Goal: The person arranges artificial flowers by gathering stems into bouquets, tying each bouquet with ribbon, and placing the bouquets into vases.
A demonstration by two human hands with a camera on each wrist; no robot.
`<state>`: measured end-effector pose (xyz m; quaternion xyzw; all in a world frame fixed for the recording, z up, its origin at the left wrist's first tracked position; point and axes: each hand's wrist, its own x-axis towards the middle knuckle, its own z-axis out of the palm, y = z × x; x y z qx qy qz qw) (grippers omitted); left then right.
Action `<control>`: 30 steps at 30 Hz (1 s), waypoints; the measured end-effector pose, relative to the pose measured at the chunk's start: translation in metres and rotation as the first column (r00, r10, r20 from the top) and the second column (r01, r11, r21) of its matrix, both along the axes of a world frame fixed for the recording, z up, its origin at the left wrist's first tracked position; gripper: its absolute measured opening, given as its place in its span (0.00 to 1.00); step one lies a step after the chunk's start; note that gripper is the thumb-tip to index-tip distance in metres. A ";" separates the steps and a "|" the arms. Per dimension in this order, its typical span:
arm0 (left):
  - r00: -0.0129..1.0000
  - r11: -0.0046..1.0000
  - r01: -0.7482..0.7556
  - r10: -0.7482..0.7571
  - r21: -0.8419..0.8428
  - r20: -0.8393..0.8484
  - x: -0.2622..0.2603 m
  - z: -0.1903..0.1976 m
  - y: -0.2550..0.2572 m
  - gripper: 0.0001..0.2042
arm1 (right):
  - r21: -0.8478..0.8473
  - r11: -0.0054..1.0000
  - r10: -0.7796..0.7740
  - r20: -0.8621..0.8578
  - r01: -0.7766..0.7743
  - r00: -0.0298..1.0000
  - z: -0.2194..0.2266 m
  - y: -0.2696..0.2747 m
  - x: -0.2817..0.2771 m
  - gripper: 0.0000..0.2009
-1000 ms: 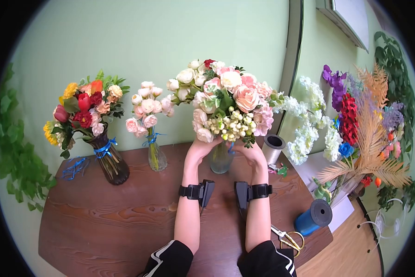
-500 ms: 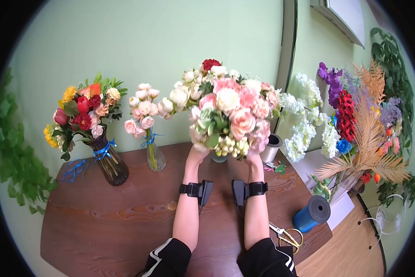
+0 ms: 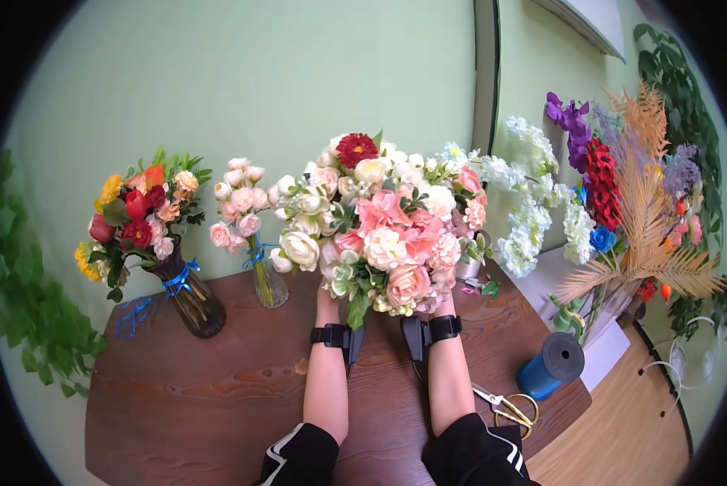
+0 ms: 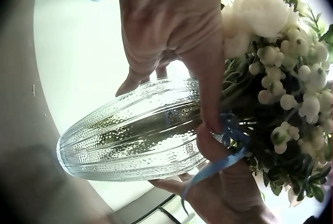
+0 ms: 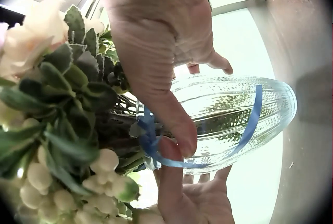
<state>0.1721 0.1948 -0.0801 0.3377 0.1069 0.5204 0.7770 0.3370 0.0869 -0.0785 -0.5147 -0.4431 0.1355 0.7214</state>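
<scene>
A full bouquet (image 3: 396,247) of pink, cream and white artificial flowers, with one dark red bloom at the back, fills the middle of the head view and hides both hands there. Its stems stand in a ribbed, dimpled glass vase (image 4: 130,135). A blue ribbon (image 5: 255,112) is tied round the vase's neck, one end trailing over the glass. My left hand (image 4: 171,31) grips one side of the upper vase, thumb in front and fingers behind. From the other side my right hand (image 5: 161,52) holds it likewise, the two thumbs meeting near the ribbon.
Left on the brown table (image 3: 218,389) stand a dark vase of mixed flowers (image 3: 189,300) and a small vase of pink blooms (image 3: 270,283). Gold-handled scissors (image 3: 513,413) and a blue ribbon spool (image 3: 550,368) lie right, near tall dried fronds (image 3: 647,235).
The bouquet has come nearer and tipped toward the head camera, so its flower heads now cover the hands and vase. Both hands keep their hold. The head view has shifted slightly.
</scene>
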 end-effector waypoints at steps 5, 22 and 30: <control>0.994 0.933 -0.093 0.108 0.349 -0.023 -0.003 -0.012 -0.007 0.10 | 0.178 0.974 0.208 -0.433 -0.143 0.877 0.009 -0.009 -0.009 0.13; 0.998 0.999 0.039 -0.040 -0.019 -0.045 -0.006 -0.009 0.002 0.09 | 0.199 0.969 0.214 -0.396 -0.144 0.893 -0.003 -0.005 -0.010 0.12; 0.996 1.000 0.029 -0.030 -0.012 -0.079 -0.008 -0.013 0.003 0.09 | 0.179 0.972 0.216 -0.417 -0.153 0.883 0.004 -0.006 -0.010 0.11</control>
